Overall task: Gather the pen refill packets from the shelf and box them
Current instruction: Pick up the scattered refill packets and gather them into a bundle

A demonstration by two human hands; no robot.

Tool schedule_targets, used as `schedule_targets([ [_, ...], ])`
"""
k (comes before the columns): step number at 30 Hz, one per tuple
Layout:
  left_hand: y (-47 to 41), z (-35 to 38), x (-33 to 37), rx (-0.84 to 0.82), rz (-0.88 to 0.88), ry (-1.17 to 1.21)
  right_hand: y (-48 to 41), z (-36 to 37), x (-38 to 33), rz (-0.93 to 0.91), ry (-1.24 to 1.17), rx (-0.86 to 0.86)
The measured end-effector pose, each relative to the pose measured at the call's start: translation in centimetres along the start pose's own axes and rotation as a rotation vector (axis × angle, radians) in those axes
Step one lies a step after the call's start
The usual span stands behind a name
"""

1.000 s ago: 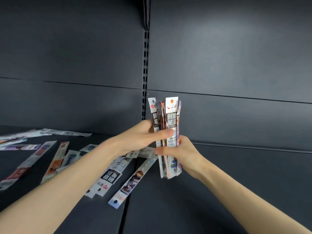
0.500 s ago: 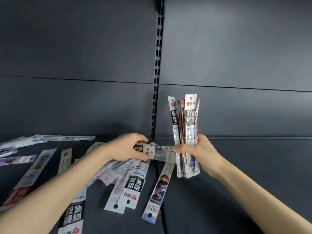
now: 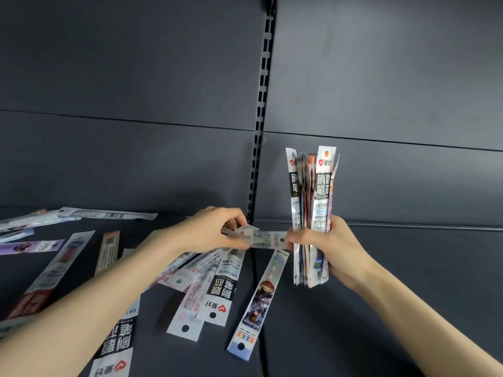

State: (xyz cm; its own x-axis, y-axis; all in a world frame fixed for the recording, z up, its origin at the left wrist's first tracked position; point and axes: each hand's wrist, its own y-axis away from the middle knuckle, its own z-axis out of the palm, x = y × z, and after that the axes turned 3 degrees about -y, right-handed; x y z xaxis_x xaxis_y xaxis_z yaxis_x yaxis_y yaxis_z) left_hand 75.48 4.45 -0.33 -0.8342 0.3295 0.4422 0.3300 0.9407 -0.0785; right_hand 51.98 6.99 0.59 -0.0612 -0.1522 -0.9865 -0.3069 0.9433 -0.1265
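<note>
Spanning the frame's lower half, the dark grey metal shelf (image 3: 394, 308) carries long flat printed pen refill packets (image 3: 217, 292) strewn from lower left to centre; right of centre the right hand (image 3: 337, 254) clamps its fingers round an upright bundle (image 3: 322, 186) of packets; the left hand (image 3: 209, 232) pinches one white packet (image 3: 268, 240) crosswise, its end at the right thumb; loosening the right grip to admit it could fan and spill the bundle; a second ago the left hand pressed the bundle, holding none.

The packets (image 3: 221, 291) are white with black lettered bands, the shelf (image 3: 394, 295) dark grey.
</note>
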Motion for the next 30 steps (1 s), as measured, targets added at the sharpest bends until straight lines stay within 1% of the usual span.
schedule_targets([
  [3,0.5,-1.0,-0.2,-0.153,-0.03,-0.01,0.1,0.2,0.0,0.0,0.013,0.001],
  [5,0.7,-1.9,-0.2,-0.214,-0.054,-0.003,0.1,0.3,0.1,0.009,0.018,-0.005],
  [9,0.7,-2.6,-0.5,-0.185,-0.027,0.013,0.1,0.3,0.2,0.017,0.02,-0.007],
  [11,0.7,-2.5,-0.5,-0.196,-0.037,0.007,0.1,0.4,0.3,0.012,0.032,-0.008],
  [16,0.5,-2.1,0.1,-0.142,-0.05,-0.148,0.1,0.5,0.3,0.009,0.027,-0.008],
  [21,0.5,-2.0,-0.3,-0.097,-0.132,-0.222,0.2,0.5,0.3,0.019,0.019,-0.014],
  [23,0.5,-2.0,-0.3,-0.093,-0.138,-0.212,0.3,0.6,0.2,0.017,0.038,-0.011],
  [25,0.4,-2.5,-0.3,-0.034,-0.094,-0.152,0.3,0.5,0.3,0.006,0.031,0.015],
  [26,0.4,-3.0,-0.1,0.042,-0.057,-0.111,0.3,0.4,0.2,-0.004,0.013,0.03],
  [29,0.5,-4.6,2.3,0.365,0.052,0.06,0.3,0.0,-0.2,-0.045,-0.087,0.037],
  [30,0.5,-4.9,3.6,0.446,0.087,0.114,0.3,-0.1,-0.5,-0.053,-0.12,0.032],
])
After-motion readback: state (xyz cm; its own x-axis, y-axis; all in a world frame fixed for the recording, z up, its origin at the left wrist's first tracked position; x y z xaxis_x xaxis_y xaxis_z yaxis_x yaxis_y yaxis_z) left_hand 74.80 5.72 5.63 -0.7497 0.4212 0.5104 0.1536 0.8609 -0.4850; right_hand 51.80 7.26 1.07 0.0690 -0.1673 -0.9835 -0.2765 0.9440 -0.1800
